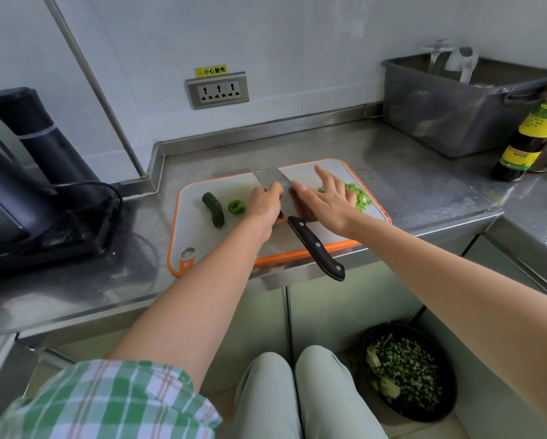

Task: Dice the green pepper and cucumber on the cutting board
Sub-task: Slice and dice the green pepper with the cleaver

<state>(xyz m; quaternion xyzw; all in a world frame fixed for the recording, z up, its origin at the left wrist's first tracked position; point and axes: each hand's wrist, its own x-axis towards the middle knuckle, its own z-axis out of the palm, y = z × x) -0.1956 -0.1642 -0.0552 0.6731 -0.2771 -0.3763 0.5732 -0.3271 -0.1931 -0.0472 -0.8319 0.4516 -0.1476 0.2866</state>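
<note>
Left fingers point(273, 190) pinching cleaver blade point(276, 180)

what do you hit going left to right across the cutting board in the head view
cucumber piece → green pepper chunk → left hand → right hand → diced green pepper pile

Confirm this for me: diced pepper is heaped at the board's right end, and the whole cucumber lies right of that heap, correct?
Not quite. The head view shows the cucumber near the left end of the cutting board, left of both hands. The diced pepper is indeed heaped at the right end.
</note>
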